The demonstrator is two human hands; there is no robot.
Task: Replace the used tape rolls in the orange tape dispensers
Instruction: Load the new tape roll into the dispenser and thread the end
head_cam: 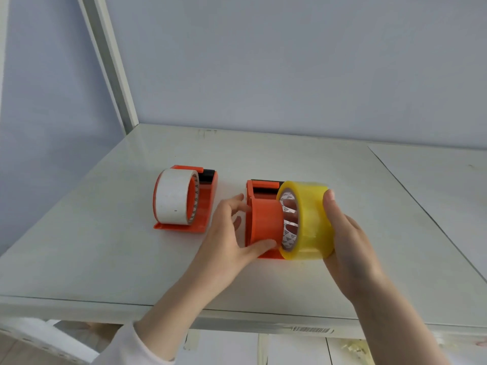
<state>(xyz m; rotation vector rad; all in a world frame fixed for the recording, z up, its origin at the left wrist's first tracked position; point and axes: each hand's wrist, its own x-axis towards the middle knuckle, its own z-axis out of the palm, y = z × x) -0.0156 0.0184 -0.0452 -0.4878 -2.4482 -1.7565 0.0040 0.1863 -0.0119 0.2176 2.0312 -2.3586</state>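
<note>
Two orange tape dispensers stand on a pale table (263,280). The left dispenser (205,206) carries a thin, nearly used white roll (172,200) on its hub. At the right dispenser (264,222), my left hand (226,238) grips the orange hub, thumb under it and fingers on the side plate. My right hand (347,248) holds a full yellow tape roll (308,219) by its outer face. The roll's core sits at the end of the hub, partly over it.
A blue-grey wall rises behind the table. A white upright frame post (113,75) stands at the back left corner. A seam (421,206) runs across the table's right part. The near table edge (237,314) lies just below my forearms.
</note>
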